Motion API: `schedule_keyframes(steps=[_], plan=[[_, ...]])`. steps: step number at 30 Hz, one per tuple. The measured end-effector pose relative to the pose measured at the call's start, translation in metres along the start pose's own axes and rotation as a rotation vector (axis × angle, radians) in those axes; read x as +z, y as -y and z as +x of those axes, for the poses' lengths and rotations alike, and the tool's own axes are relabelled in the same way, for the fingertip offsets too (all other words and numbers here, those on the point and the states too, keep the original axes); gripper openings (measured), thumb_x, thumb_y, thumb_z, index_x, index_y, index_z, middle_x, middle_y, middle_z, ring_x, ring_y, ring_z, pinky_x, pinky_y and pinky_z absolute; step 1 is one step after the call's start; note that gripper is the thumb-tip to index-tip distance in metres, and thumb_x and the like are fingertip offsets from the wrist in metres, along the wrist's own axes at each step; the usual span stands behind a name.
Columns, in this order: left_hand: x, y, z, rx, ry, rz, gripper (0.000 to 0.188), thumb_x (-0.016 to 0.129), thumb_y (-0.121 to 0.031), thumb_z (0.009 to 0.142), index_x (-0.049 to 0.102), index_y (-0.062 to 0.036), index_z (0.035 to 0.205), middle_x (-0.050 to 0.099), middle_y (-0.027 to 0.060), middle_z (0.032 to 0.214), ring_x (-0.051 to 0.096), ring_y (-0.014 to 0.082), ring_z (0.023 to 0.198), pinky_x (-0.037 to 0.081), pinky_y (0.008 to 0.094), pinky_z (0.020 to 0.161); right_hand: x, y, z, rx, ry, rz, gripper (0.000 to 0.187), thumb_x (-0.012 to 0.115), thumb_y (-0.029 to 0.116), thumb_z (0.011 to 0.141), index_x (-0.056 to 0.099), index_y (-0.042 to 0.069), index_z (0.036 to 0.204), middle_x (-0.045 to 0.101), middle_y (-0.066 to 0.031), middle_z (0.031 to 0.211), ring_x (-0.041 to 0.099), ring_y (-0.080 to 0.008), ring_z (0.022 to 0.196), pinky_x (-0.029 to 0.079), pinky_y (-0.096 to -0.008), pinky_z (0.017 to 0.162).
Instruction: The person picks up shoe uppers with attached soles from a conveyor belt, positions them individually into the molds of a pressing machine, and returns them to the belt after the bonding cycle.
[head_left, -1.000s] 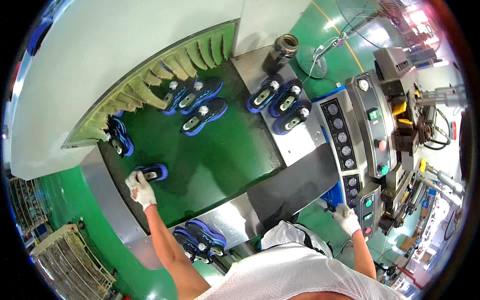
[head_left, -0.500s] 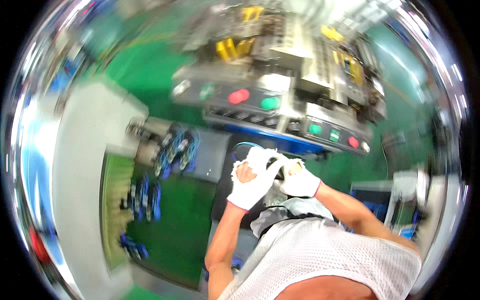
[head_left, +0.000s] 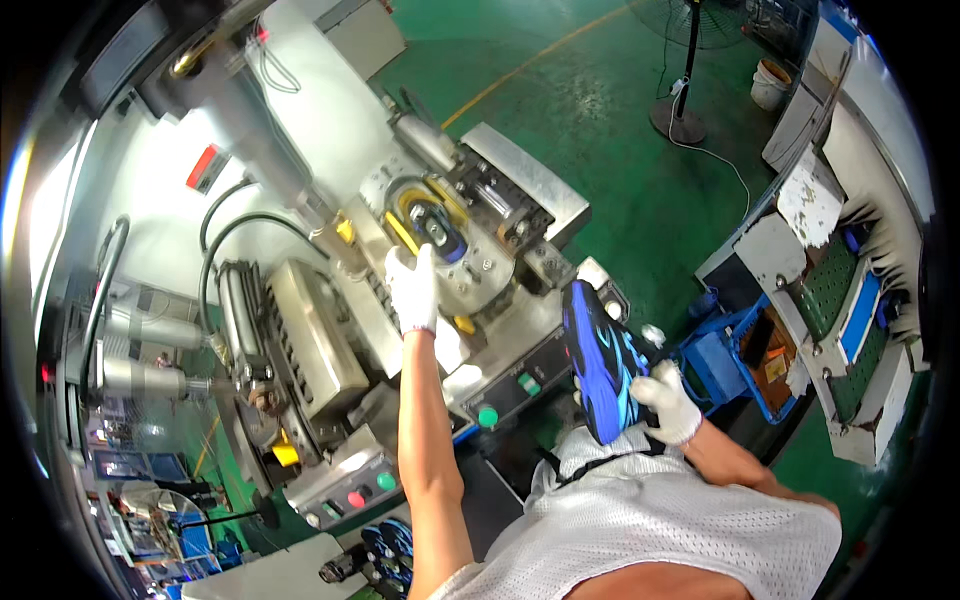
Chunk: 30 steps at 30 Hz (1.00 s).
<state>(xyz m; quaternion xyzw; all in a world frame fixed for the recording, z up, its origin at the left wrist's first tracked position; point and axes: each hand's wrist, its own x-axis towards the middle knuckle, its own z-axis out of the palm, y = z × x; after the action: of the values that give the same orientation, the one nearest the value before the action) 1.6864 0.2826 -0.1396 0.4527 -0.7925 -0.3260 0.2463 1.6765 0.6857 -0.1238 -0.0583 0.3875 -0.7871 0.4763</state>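
White-gloved and with thumb and forefinger spread, a worker's left hand (head_left: 412, 285) reaches over a grey metal press (head_left: 490, 285), just beside a dark, blue-edged shoe (head_left: 437, 228) set between two yellow bars (head_left: 402, 233); whether the fingertips touch the press cannot be told. The right hand (head_left: 670, 405), also gloved in white, pinches the upper of a black sports shoe with a bright blue sole (head_left: 603, 370), held tilted in front of the white mesh shirt (head_left: 640, 500). Beyond, a black standing fan (head_left: 692, 50) rises from the glossy green floor (head_left: 560, 110); a blue bin (head_left: 712, 365) sits at right.
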Motion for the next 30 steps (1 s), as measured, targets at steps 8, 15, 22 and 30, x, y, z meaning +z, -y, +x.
schedule_keyframes(steps=[8, 15, 22, 30], plan=[[0.125, 0.053, 0.139, -0.141, -0.034, 0.215, 0.078, 0.074, -0.033, 0.082, 0.039, 0.0065, 0.140, 0.058, 0.0344, 0.136, 0.060, 0.0481, 0.124, 0.046, 0.0503, 0.108, -0.014, 0.026, 0.000, -0.061, -0.244, 0.012, 0.070, 0.072, 0.010, 0.086, 0.045, -0.006, 0.148, 0.065, -0.0231, 0.131, 0.068, -0.0349, 0.112, 0.057, -0.0490, 0.099], [0.050, 0.014, 0.114, -0.010, -0.002, -0.199, 0.049, 0.082, -0.031, 0.083, 0.073, 0.0067, 0.113, 0.076, 0.0135, 0.103, 0.073, 0.0216, 0.087, 0.058, 0.0355, 0.080, 0.003, 0.044, 0.069, -0.081, -0.305, -0.436, 0.064, 0.072, 0.021, 0.090, 0.052, -0.002, 0.146, 0.063, -0.0095, 0.132, 0.058, -0.0155, 0.114, 0.047, -0.0327, 0.101], [-0.122, 0.007, -0.116, -0.073, 0.022, -0.364, 0.056, 0.074, -0.005, 0.084, 0.054, 0.0004, 0.136, 0.063, 0.0100, 0.125, 0.060, 0.0178, 0.111, 0.049, 0.0343, 0.101, 0.093, 0.059, 0.309, -0.188, -0.008, -0.947, 0.066, 0.081, 0.042, 0.085, 0.062, -0.008, 0.124, 0.070, -0.0172, 0.107, 0.065, -0.0207, 0.097, 0.054, -0.0353, 0.085], [-0.166, 0.095, -0.414, -0.838, 0.024, -0.167, 0.060, 0.082, -0.014, 0.074, 0.059, 0.0040, 0.126, 0.066, 0.0132, 0.113, 0.063, 0.0211, 0.105, 0.050, 0.0383, 0.098, 0.096, -0.103, 0.536, -0.413, -0.080, -2.042, 0.050, 0.055, 0.046, 0.094, 0.075, 0.003, 0.105, 0.072, -0.0248, 0.110, 0.071, -0.0407, 0.105, 0.054, -0.0517, 0.090]])
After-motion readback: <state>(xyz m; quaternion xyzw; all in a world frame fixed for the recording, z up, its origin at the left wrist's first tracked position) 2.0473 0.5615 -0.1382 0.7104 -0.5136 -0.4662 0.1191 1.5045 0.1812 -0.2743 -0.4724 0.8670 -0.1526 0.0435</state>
